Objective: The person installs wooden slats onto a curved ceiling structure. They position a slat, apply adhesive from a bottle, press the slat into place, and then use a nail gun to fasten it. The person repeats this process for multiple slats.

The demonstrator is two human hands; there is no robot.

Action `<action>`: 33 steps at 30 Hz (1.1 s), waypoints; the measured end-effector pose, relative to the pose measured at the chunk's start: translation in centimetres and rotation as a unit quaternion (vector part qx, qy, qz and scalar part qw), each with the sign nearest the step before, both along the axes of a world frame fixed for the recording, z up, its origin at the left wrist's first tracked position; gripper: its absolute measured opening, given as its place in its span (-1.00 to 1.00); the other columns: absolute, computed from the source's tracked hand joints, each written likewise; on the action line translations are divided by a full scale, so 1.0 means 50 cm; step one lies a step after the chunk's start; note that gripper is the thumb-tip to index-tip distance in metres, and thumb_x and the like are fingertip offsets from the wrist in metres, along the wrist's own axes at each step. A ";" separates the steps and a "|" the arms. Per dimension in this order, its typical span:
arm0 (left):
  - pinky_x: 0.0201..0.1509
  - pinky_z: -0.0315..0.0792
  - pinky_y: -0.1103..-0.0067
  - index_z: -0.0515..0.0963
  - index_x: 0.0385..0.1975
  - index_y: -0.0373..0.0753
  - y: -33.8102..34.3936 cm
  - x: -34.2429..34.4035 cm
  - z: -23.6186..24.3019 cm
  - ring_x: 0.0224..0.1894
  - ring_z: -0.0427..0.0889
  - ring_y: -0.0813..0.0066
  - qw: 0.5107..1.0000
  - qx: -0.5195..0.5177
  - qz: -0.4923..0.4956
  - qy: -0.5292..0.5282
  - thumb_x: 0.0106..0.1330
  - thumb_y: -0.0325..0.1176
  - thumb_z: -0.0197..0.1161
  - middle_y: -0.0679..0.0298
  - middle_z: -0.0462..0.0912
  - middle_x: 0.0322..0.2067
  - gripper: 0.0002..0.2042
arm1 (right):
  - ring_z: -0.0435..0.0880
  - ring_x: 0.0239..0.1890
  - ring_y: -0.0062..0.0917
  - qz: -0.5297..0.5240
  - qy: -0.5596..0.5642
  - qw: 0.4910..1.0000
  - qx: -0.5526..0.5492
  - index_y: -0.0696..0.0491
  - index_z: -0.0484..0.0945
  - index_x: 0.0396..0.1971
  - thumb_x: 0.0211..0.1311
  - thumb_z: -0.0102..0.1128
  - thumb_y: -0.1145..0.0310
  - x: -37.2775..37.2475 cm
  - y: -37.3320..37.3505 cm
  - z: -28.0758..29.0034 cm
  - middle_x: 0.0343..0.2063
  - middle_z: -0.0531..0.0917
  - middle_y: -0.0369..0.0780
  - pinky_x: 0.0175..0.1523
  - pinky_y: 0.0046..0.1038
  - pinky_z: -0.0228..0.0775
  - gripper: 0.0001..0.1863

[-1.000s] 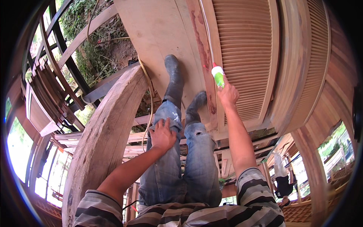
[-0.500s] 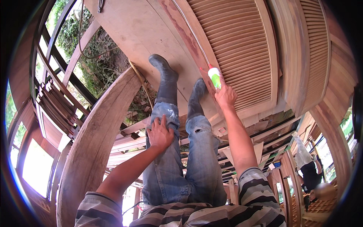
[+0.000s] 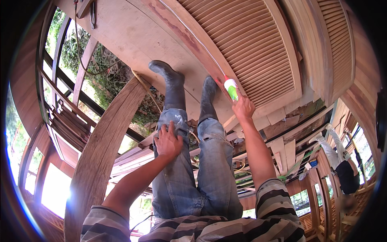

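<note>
My right hand point(image 3: 243, 105) is closed round a white and green bottle point(image 3: 231, 89) with a red nozzle. Its tip meets a wooden strip beside a louvered panel point(image 3: 246, 40), where a thin white line point(image 3: 193, 39) runs along the strip. My left hand point(image 3: 168, 143) lies on the knee of my torn jeans, fingers apart and holding nothing. Two dark rubber boots point(image 3: 169, 78) are stretched out on a pale wide board point(image 3: 133, 28) next to that strip.
A weathered curved timber point(image 3: 100, 145) runs along my left, with a cord point(image 3: 80, 60) over an opening showing soil and plants. Curved wooden frames point(image 3: 64, 121) stand farther left. Another person point(image 3: 346, 175) in pale trousers is at the lower right among timber structures.
The bottle in my right hand has moved along the strip toward me, and the white line reaches farther. The view has turned, shifting the board and panel. My left hand stays on the knee.
</note>
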State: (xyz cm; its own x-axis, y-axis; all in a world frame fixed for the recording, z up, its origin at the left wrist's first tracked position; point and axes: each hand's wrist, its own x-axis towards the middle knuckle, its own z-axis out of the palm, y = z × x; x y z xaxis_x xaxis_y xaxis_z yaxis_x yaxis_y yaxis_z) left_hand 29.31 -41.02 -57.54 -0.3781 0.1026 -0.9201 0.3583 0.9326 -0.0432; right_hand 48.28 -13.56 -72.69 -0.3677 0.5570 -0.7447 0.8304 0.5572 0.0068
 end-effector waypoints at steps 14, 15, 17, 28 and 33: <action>0.46 0.22 -0.15 0.26 0.57 -0.06 0.022 0.010 -0.003 0.48 0.36 -0.01 0.996 -0.028 -0.083 0.002 0.30 -0.09 0.25 -0.01 0.35 0.41 -0.22 | 0.81 -0.13 -0.12 -0.069 -0.061 0.996 -0.018 -0.36 0.40 0.51 0.22 0.48 0.21 0.211 -0.039 -0.007 -0.18 0.77 -0.09 -0.02 -0.05 0.61 -0.18; 0.47 0.23 -0.15 0.26 0.57 -0.04 0.026 0.012 -0.003 0.49 0.36 -0.01 0.996 -0.031 -0.088 0.001 0.29 -0.09 0.25 -0.01 0.35 0.41 -0.22 | 0.81 -0.12 -0.12 -0.080 -0.081 0.993 -0.020 -0.37 0.39 0.51 0.22 0.48 0.21 0.243 -0.045 -0.015 -0.18 0.77 -0.09 -0.02 -0.04 0.61 -0.18; 0.47 0.24 -0.13 0.25 0.58 -0.04 0.018 0.019 -0.010 0.49 0.35 -0.03 0.995 -0.030 -0.100 0.006 0.30 -0.09 0.25 -0.02 0.36 0.40 -0.22 | 0.80 -0.11 -0.11 -0.091 -0.103 0.990 -0.027 -0.40 0.37 0.52 0.22 0.49 0.21 0.301 -0.047 -0.016 -0.18 0.77 -0.09 -0.01 -0.03 0.61 -0.16; 0.42 0.26 -0.10 0.27 0.56 -0.09 0.028 0.029 -0.012 0.46 0.38 -0.06 0.987 -0.022 -0.156 0.015 0.28 -0.09 0.24 -0.07 0.36 0.39 -0.21 | 0.80 -0.11 -0.14 -0.127 0.106 0.986 -0.013 -0.40 0.25 0.58 0.29 0.47 0.18 0.290 -0.064 0.032 -0.12 0.68 -0.11 -0.09 -0.12 0.67 -0.12; 0.42 0.26 -0.11 0.27 0.56 -0.10 0.041 0.036 -0.013 0.47 0.36 -0.06 0.984 -0.033 -0.172 0.014 0.27 -0.09 0.25 -0.07 0.36 0.39 -0.22 | 0.81 -0.13 -0.15 -0.135 0.055 0.989 -0.004 -0.39 0.26 0.59 0.29 0.47 0.17 0.246 -0.055 -0.007 -0.12 0.68 -0.11 -0.09 -0.13 0.68 -0.11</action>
